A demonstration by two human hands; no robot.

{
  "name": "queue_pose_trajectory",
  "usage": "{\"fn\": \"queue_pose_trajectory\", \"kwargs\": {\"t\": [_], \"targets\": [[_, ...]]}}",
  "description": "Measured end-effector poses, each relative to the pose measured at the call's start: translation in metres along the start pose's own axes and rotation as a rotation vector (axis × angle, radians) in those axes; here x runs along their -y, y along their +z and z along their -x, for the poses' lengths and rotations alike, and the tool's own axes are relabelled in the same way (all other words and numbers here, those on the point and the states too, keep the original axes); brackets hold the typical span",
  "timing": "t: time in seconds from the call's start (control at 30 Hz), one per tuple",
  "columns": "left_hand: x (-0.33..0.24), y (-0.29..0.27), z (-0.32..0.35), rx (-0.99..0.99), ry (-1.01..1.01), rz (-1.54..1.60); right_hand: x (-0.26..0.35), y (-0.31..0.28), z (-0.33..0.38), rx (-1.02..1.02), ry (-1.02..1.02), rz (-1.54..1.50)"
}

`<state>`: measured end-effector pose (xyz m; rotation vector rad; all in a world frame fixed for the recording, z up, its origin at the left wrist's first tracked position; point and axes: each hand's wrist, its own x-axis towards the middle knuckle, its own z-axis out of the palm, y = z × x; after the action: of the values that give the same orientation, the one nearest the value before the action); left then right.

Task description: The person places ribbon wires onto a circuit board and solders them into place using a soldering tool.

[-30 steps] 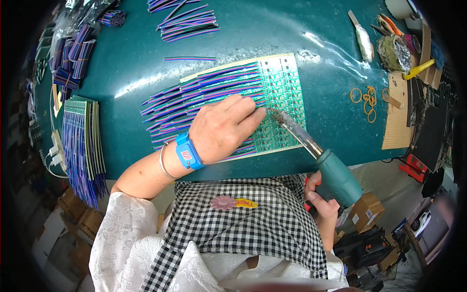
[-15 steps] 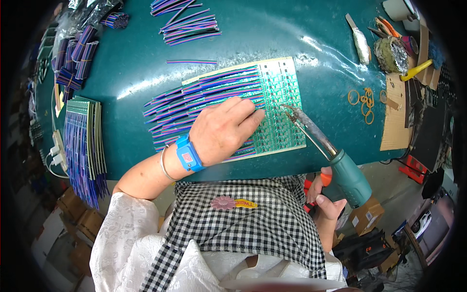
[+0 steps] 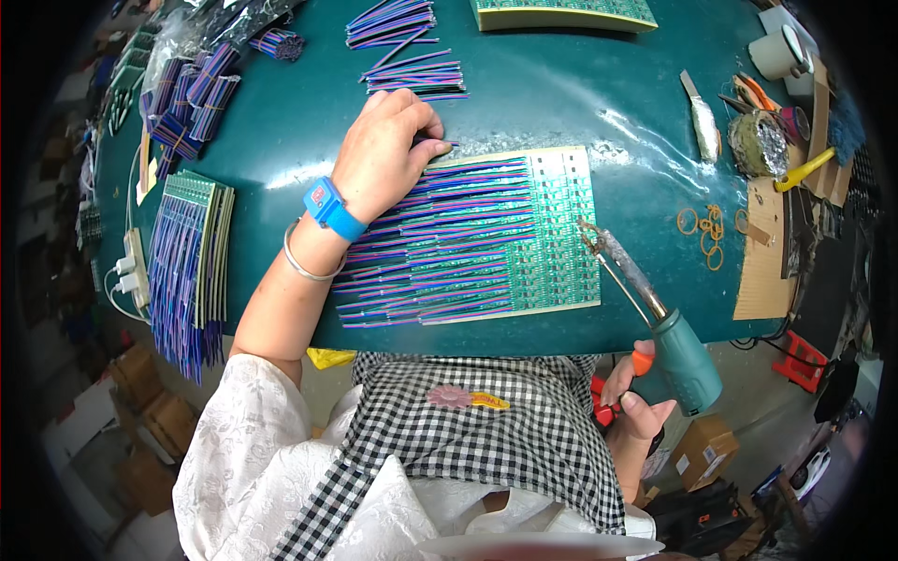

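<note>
A panel of small green circuit boards (image 3: 561,243) lies in front of me, with rows of blue, pink and black wires (image 3: 440,238) running from it to the left. My left hand (image 3: 388,154), with a blue wristband (image 3: 334,208) and a bangle, is at the panel's upper left edge. Its thumb and forefinger pinch a short wire (image 3: 452,145), mostly hidden by the fingers. My right hand (image 3: 636,402) grips a green soldering gun (image 3: 687,360) with an orange trigger. The gun's tip (image 3: 589,229) is over the right part of the panel.
Loose wires (image 3: 412,70) lie beyond my left hand. Wired boards (image 3: 192,252) are stacked at the left, below bundled wires (image 3: 192,103). Another board stack (image 3: 566,14) sits at the far edge. Rubber bands (image 3: 711,234), cardboard (image 3: 767,262) and a solder-crusted pot (image 3: 758,140) are on the right.
My left hand has moved from the middle of the panel up and left, to the single wire that lay beyond it, and pinches it. The view has shifted; the right hand keeps the soldering gun.
</note>
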<state>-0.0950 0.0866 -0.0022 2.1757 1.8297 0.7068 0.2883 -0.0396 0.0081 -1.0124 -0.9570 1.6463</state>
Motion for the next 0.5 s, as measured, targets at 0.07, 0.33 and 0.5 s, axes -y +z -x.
{"fn": "queue_pose_trajectory", "kwargs": {"t": [0.07, 0.33, 0.5], "targets": [[-0.002, -0.001, -0.001, 0.01, 0.031, -0.019, 0.001, -0.002, 0.003, 0.011, -0.006, 0.008], [-0.072, -0.002, 0.032, 0.052, 0.367, 0.174, 0.009, -0.003, 0.018, 0.009, 0.137, 0.055], [-0.081, 0.023, 0.044, 0.046, 0.281, 0.237, 0.0, -0.01, 0.022, 0.081, 0.135, 0.028]]}}
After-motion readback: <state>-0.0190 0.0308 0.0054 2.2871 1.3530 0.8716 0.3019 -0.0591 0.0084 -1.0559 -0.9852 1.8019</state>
